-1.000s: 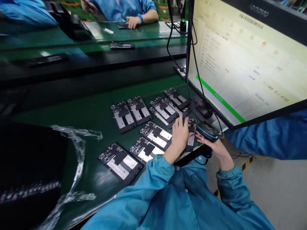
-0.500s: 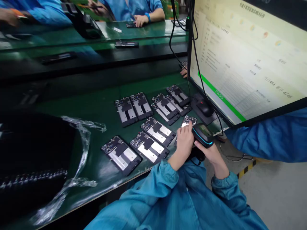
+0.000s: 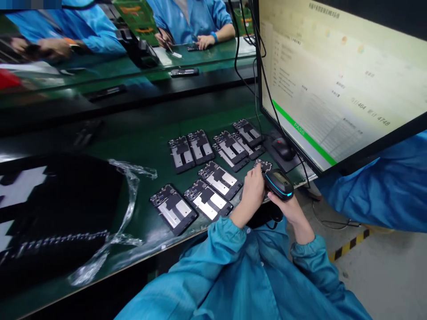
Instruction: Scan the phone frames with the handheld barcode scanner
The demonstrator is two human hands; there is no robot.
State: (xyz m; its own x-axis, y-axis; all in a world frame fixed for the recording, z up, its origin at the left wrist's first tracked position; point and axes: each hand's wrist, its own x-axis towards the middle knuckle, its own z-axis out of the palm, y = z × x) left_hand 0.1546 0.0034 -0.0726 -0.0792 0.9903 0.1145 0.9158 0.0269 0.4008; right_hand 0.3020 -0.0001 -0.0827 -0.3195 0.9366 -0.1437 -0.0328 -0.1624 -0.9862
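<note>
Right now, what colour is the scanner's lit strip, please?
The lit strip is blue, clearest in the head view.

Just beside the fingers, the scanner's 1 blue strip glows sharply. Right of them, the monitor shines pale, its small text soft. Left of them, 2 phones flare near white; glare streaks the table. Farther left, shadow deepens and motion blur smears 1 co-worker.
</note>
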